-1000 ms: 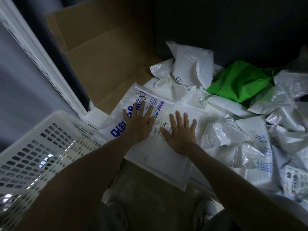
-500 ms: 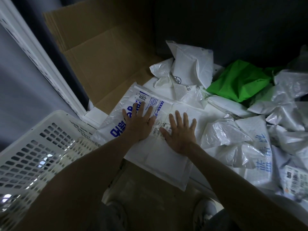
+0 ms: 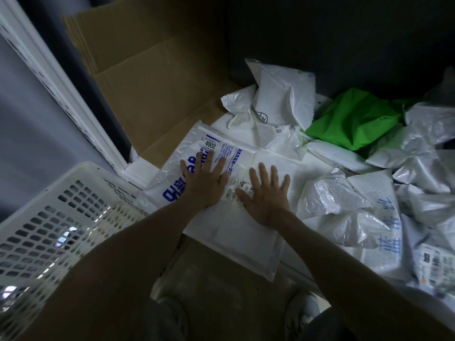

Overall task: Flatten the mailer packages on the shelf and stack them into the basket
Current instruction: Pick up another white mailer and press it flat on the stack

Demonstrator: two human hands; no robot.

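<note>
Left hand [image 3: 205,187] and right hand [image 3: 267,198] flat atop mailers [image 3: 246,238]

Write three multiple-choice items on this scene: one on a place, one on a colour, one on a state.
1. The basket stands: A. left of the blue-lettered mailer; B. at the far right; C. against the back wall.
2. The one coloured bag in the pile is: A. red; B. green; C. yellow.
3. The left hand and right hand are: A. gripping the basket rim; B. lifting a bag; C. pressed flat, fingers spread, on the mailers.

Key: 1 A, its white lattice wall fills the lower left beside that mailer. 2 B, it lies bright green among white bags. 3 C, the left lies on the blue-lettered mailer, the right on the white padded mailer.
</note>
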